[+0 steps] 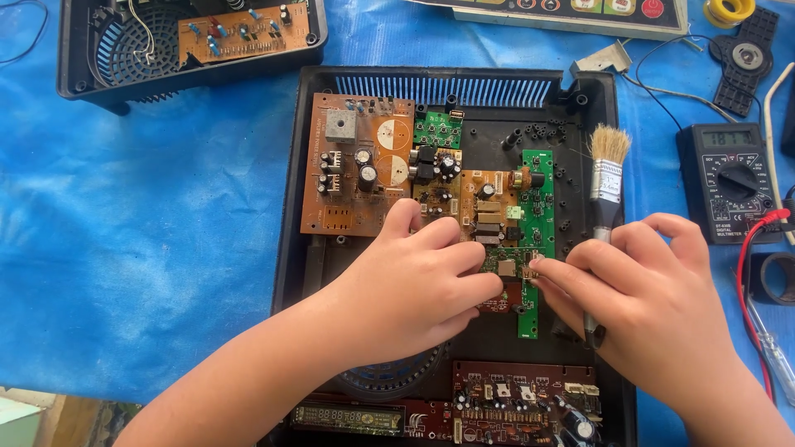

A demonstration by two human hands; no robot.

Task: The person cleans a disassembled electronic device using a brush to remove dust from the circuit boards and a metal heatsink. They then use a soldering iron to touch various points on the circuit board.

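Observation:
An open black plastic device case (291,199) lies on a blue tarp, with several circuit boards inside. My left hand (414,277) rests over the middle of the case, fingertips pinching a small green circuit board (503,263). My right hand (638,285) meets it from the right, thumb and forefinger on the same small board's edge, with a paintbrush (607,170) tucked under the palm, bristles pointing away. A long green board (538,207) stands just behind the fingers. A large brown board (356,165) sits at the case's upper left.
A black multimeter (729,178) with a red lead (741,273) lies at right, next to a tape roll (774,277) and a screwdriver (774,356). Another black case half with a fan grille and board (190,41) sits at upper left. A dark red board (513,401) fills the case's near edge.

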